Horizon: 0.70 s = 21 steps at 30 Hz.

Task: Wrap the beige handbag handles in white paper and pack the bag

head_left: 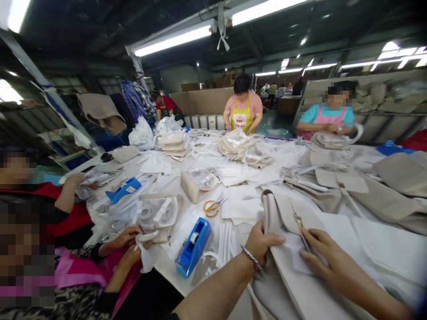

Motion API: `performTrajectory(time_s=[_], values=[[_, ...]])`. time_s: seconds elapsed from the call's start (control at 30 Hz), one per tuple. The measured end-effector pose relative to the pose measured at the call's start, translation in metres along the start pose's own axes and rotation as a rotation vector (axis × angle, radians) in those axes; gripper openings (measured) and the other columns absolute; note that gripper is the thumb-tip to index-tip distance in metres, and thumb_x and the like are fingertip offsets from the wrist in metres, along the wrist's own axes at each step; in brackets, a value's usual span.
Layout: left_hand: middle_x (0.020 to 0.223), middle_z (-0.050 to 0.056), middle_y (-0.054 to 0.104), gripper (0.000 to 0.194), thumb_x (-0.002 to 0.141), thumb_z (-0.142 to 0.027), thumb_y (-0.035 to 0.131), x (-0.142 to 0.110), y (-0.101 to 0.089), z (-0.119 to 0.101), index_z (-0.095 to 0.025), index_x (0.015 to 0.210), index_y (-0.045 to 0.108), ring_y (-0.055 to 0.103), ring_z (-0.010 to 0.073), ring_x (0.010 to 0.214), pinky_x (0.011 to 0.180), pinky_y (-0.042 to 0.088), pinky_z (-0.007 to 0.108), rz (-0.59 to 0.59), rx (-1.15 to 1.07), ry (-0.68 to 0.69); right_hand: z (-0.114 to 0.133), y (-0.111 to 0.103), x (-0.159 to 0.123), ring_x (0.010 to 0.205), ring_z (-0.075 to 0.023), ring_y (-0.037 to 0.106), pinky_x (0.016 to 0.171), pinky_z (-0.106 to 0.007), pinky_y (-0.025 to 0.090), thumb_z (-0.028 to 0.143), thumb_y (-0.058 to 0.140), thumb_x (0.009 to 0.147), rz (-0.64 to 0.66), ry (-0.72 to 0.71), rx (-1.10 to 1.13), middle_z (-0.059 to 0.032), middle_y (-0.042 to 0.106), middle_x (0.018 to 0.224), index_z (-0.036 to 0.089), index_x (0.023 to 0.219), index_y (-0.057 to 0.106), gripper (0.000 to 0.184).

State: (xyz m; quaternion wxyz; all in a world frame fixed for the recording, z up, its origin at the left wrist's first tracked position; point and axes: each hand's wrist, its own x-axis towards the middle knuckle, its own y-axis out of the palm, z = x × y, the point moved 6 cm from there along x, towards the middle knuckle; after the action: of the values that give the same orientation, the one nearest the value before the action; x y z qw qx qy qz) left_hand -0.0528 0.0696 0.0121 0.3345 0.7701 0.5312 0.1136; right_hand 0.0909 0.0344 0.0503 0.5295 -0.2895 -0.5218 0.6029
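Observation:
A beige handbag (293, 280) stands in front of me at the lower right, its flap (302, 213) raised and a small gold metal clasp (298, 218) on it. My left hand (262, 244) is wrapped round the bag's left edge, thumb lying on the near side. On the other side, my right hand (322, 258) has its fingertips and thumb at the bag's edge just below the clasp. A piece of white paper (298, 258) shows inside the bag between my hands. Part of the bag lies beyond the bottom of the view.
Left of my hands are a blue tape dispenser (193, 249), yellow-handled scissors (213, 207) and another blue tape dispenser (124, 190). White sheets (243, 204) and beige bags (353, 182) cover much of the table. A co-worker's hands (128, 249) work close by on the left; other people stand across the table.

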Motion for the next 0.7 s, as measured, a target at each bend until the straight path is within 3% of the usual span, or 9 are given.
performTrajectory(time_s=[0.23,0.33,0.4,0.47,0.57,0.7], values=[[0.074,0.006,0.061,0.048,0.041,-0.018,0.069,0.020,-0.043,-0.045,-0.012,0.088,0.058,0.055,0.0172,0.062,0.059,0.045,0.029,-0.067,-0.052,0.129,0.010,-0.026,0.062,0.108,-0.0242,0.042,0.092,-0.038,0.038,0.049,0.039,0.076,-0.067,0.015,0.189,-0.0088,0.045,0.117,0.021,0.108,0.052,0.045],[0.075,0.006,0.061,0.049,0.043,-0.018,0.067,0.020,-0.074,-0.076,-0.012,0.090,0.057,0.055,0.0159,0.061,0.057,0.044,0.027,-0.104,-0.021,0.208,0.009,-0.034,0.078,0.112,-0.0254,0.038,0.094,-0.040,0.035,0.050,0.040,0.075,-0.168,0.058,0.226,-0.0069,0.042,0.121,0.023,0.109,0.051,0.045],[0.071,0.004,0.061,0.046,0.046,-0.018,0.066,0.016,-0.100,-0.102,-0.012,0.090,0.056,0.054,0.0144,0.057,0.054,0.043,0.026,-0.158,0.010,0.263,-0.004,-0.030,0.079,0.113,-0.0257,0.038,0.094,-0.041,0.035,0.050,0.040,0.074,-0.219,0.126,0.251,-0.0070,0.043,0.121,0.022,0.108,0.052,0.045],[0.065,0.002,0.060,0.042,0.047,-0.021,0.066,0.011,-0.129,-0.130,-0.011,0.087,0.056,0.053,0.0130,0.054,0.053,0.043,0.025,-0.240,0.048,0.293,-0.025,-0.010,0.072,0.108,-0.0261,0.043,0.093,-0.041,0.037,0.051,0.042,0.072,-0.200,0.215,0.287,-0.0074,0.049,0.116,0.022,0.103,0.056,0.045],[0.063,0.002,0.059,0.040,0.048,-0.026,0.066,0.005,-0.174,-0.179,-0.011,0.083,0.056,0.053,0.0127,0.054,0.053,0.043,0.025,-0.389,0.120,0.322,-0.058,0.042,0.047,0.099,-0.0273,0.051,0.089,-0.042,0.040,0.053,0.048,0.064,-0.061,0.366,0.365,-0.0067,0.059,0.103,0.021,0.091,0.062,0.044],[0.070,0.001,0.059,0.047,0.046,-0.031,0.067,0.006,-0.229,-0.264,-0.013,0.087,0.053,0.054,0.0135,0.059,0.060,0.044,0.028,-0.559,0.348,0.503,-0.070,0.104,0.003,0.088,-0.0273,0.056,0.078,-0.037,0.050,0.053,0.048,0.062,0.076,0.522,0.530,-0.0038,0.065,0.087,0.025,0.079,0.065,0.037]])
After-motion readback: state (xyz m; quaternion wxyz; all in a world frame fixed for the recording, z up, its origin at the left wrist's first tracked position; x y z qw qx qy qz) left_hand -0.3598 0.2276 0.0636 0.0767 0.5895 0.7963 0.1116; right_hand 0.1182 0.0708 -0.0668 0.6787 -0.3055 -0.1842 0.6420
